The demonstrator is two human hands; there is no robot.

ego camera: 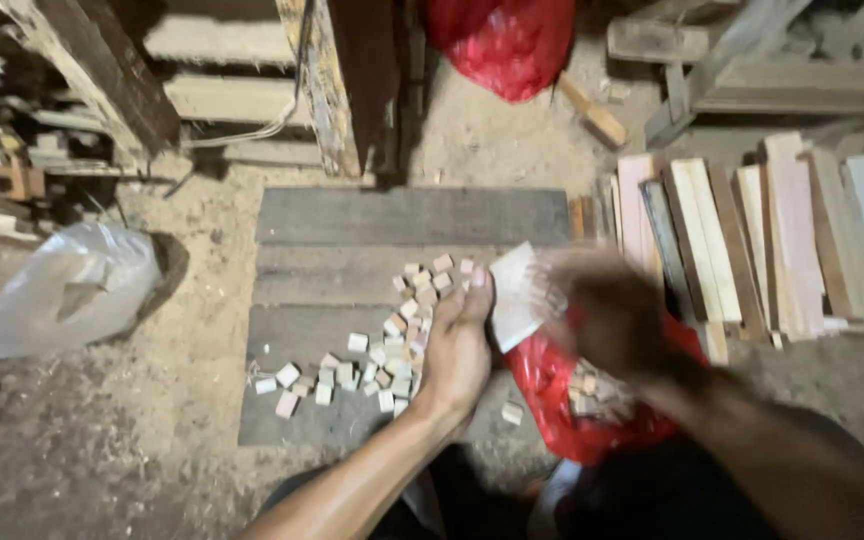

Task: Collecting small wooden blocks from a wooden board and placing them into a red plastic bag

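Above a grey wooden board point(352, 215) on the sawdust floor: left hand point(457, 345) half-curled, fingers up, touching a white sheet point(514, 297); right hand point(607, 310) blurred over a red bag point(552, 385) of blocks, grip impossible to tell. Small wooden blocks point(372, 360) scattered beside the left hand. Wood slats point(752, 240) stacked right.

Blocks point(372, 355) on board point(412, 215); bag point(572, 400) right, slats point(762, 240) perhaps behind it.

bare board point(392, 215) open ahead, small wood blocks point(372, 360) crowding left, red bag point(562, 400) and plank row point(762, 240) blocking right
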